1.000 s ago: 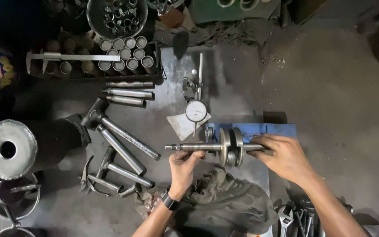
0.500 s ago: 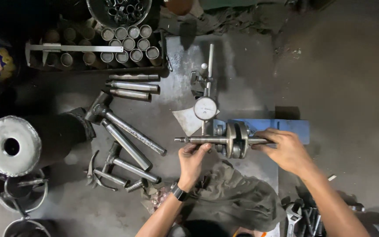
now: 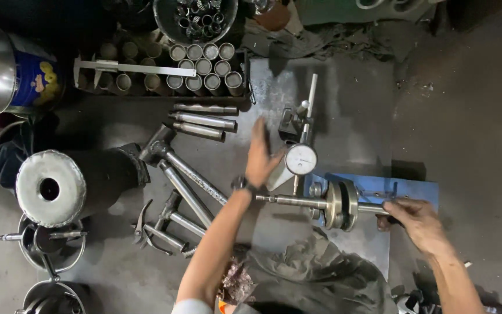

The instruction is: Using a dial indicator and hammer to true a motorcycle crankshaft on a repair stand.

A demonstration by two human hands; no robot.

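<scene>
A steel crankshaft with two round webs lies across a blue stand. My right hand grips the right end of its shaft. My left hand is raised above the floor with fingers apart, holding nothing, just left of a dial gauge on its upright post. A watch sits on my left wrist.
Three short steel bars lie left of the gauge. Hammers and pliers lie to the left, beside a large metal cylinder. A tray of tubes with a caliper is at the top. A rag lies near me.
My left hand has let go of the crankshaft's left end and moved up toward the dial gauge. My right hand has slid to the shaft's right end. The camera has moved closer.
</scene>
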